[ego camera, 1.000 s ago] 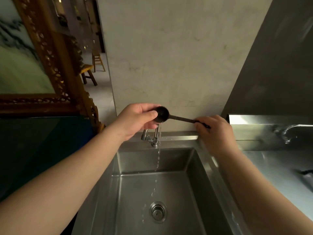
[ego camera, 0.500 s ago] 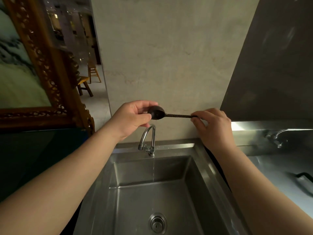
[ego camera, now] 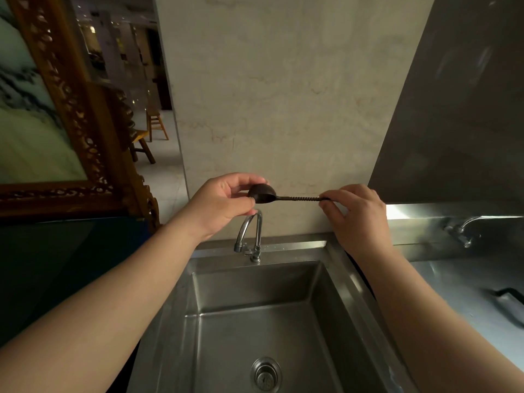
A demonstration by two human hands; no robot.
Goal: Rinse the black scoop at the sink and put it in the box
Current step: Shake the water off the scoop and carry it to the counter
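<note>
The black scoop (ego camera: 263,194) has a small round bowl and a thin twisted handle, and it lies level in the air above the tap (ego camera: 251,236). My left hand (ego camera: 224,204) pinches the bowl between thumb and fingers. My right hand (ego camera: 355,212) holds the end of the handle. Both hands are over the back rim of the steel sink (ego camera: 334,279). No water is seen running from the tap. No box is in view.
The sink drain (ego camera: 266,375) sits low in the basin. A steel counter (ego camera: 453,282) runs to the right with a second tap (ego camera: 465,231) and a dark handle (ego camera: 507,304). A carved wooden frame (ego camera: 85,131) stands at the left.
Both hands lifted the scoop up away from the tap spout. The thin stream of water seen earlier has stopped. The view tilted slightly up.
</note>
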